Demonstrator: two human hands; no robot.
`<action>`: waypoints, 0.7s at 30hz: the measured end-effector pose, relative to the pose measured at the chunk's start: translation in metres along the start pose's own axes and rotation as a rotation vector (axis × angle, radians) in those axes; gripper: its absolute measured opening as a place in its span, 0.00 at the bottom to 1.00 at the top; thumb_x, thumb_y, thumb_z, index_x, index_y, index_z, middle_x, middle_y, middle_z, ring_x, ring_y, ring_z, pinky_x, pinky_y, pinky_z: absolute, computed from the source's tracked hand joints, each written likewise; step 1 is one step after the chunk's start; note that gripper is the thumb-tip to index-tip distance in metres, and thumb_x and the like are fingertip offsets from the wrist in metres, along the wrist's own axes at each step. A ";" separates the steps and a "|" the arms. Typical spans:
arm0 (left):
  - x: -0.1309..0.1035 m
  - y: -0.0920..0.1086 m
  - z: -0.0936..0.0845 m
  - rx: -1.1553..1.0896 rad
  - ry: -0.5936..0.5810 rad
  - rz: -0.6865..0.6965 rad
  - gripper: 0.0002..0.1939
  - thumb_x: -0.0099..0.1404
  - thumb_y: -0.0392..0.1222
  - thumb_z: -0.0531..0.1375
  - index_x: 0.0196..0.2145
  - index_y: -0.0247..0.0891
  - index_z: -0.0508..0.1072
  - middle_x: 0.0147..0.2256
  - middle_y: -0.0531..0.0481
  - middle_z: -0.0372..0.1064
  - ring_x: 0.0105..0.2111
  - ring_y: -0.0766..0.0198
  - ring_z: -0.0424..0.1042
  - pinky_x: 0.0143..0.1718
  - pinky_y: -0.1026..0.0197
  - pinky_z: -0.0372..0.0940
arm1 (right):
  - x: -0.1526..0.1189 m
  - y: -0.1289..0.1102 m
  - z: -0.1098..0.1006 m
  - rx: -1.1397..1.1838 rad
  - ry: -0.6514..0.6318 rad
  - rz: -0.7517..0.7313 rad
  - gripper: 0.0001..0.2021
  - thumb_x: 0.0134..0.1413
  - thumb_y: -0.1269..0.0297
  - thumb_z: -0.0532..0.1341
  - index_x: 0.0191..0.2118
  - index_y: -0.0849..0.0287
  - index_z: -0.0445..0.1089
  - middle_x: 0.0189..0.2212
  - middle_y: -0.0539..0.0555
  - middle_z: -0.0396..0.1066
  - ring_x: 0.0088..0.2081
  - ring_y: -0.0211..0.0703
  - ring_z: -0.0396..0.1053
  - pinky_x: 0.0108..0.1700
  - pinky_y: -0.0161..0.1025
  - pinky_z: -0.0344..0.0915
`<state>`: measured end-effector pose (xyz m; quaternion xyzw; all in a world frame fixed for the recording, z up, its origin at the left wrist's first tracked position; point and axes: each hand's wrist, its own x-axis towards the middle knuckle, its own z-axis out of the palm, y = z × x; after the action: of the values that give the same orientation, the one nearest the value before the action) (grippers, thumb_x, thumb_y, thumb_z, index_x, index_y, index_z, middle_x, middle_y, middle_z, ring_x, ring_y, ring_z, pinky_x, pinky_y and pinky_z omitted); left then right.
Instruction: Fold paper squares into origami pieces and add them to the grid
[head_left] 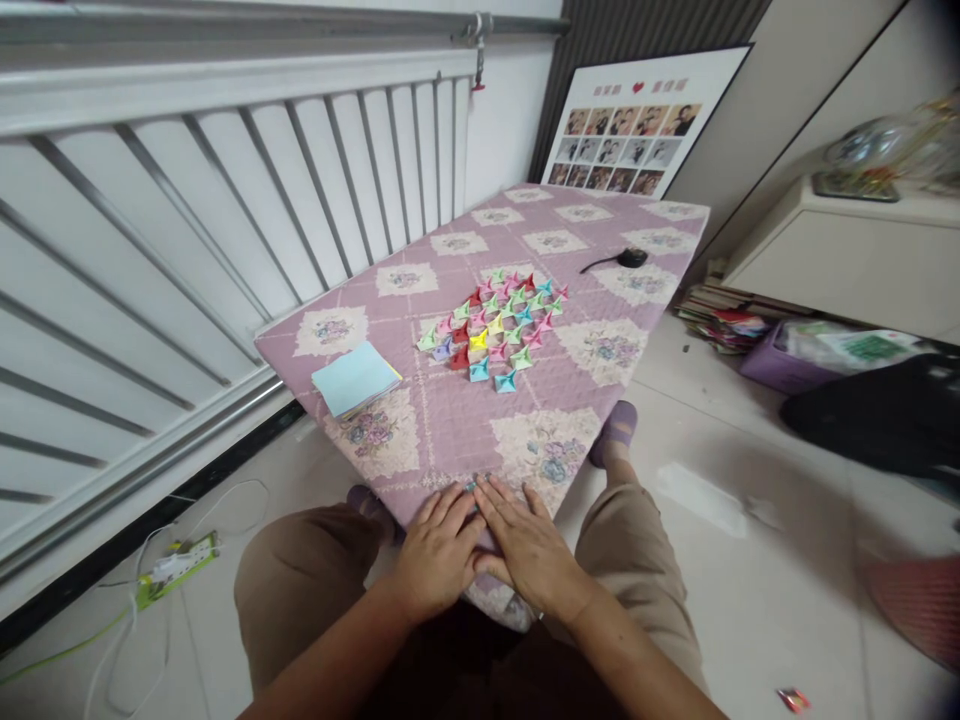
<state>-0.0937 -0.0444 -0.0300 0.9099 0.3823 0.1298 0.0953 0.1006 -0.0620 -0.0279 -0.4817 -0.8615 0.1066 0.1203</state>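
My left hand and my right hand lie side by side at the near end of the table, fingers stretched out flat on the cloth. Between the fingertips shows a bit of blue paper; the fingers cover most of it, so its shape is hidden. Farther up stand rows of small folded paper pieces in several colours, among them a yellow one and a light blue one. A stack of paper sheets, light blue on top, rests near the left edge.
A floral pink tablecloth covers the table. A black object with a cord lies at the far right. The white radiator runs along the left side. On the floor are a power strip and a purple bin.
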 end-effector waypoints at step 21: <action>-0.002 0.005 0.002 0.103 -0.014 -0.023 0.25 0.65 0.48 0.56 0.59 0.45 0.62 0.65 0.46 0.49 0.64 0.51 0.47 0.62 0.46 0.49 | -0.024 0.000 0.008 -0.006 0.075 0.162 0.29 0.61 0.52 0.54 0.65 0.54 0.52 0.63 0.60 0.54 0.64 0.55 0.51 0.60 0.62 0.45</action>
<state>-0.0914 -0.0496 -0.0311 0.9101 0.3981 0.1026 0.0525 0.1105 -0.0831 -0.0378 -0.5536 -0.8150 0.0955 0.1421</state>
